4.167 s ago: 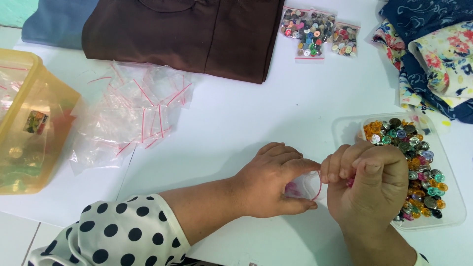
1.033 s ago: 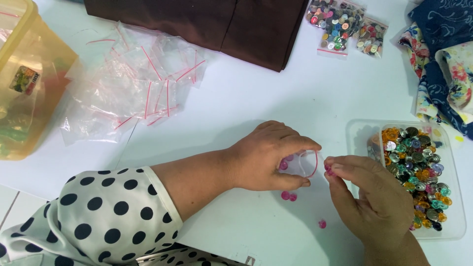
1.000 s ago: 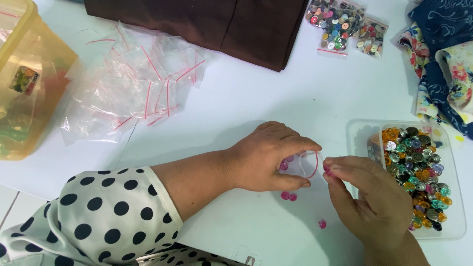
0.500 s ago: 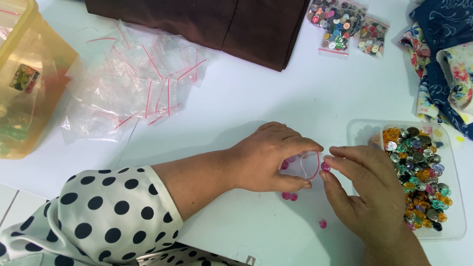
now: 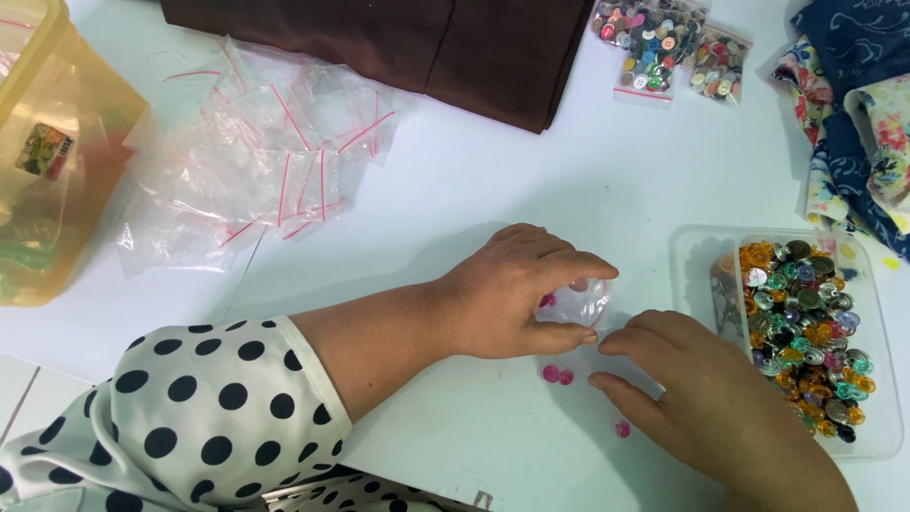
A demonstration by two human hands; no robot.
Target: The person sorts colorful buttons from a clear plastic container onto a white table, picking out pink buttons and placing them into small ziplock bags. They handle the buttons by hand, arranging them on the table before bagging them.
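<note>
White table [image 5: 531, 180] is pretty cluttered: a heap of empty zip bags [image 5: 256, 161] top left, an amber plastic tub [image 5: 57, 161] at the left edge, brown folded cloth [image 5: 427, 43], two bagged button packs [image 5: 668, 43], floral fabric [image 5: 853, 104], a clear tray of buttons [image 5: 806, 332], and three loose pink buttons [image 5: 559, 375].

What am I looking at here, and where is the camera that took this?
There is no machine here: a person wears the camera on the head, so you look down at their own two hands on a white table. The left hand holds a small clear zip bag between its fingers. The right hand rests beside it, fingertips near the bag's edge. Three loose pink buttons lie on the table by the hands. To the right stands a clear tray of mixed buttons. Further off lie a pile of empty zip bags, filled button bags, a folded brown cloth and a yellow plastic tub.
</note>
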